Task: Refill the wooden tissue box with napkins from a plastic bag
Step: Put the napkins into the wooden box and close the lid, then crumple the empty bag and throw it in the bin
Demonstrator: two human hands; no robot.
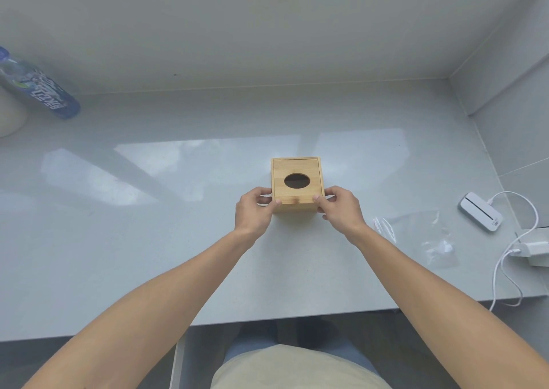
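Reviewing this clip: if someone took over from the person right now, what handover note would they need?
Left hand and right hand each grip a near corner of the wooden tissue box, which sits on the counter with its lid on.
The oval opening looks dark; no napkin shows through it.
The clear plastic bag lies flat to the right of the box and looks empty.
Done: cannot tell whether the box is filled.
Left: check inside.

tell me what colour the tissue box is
Light honey-brown wood with a dark oval hole in its lid; the tissue box shows best in the head view.
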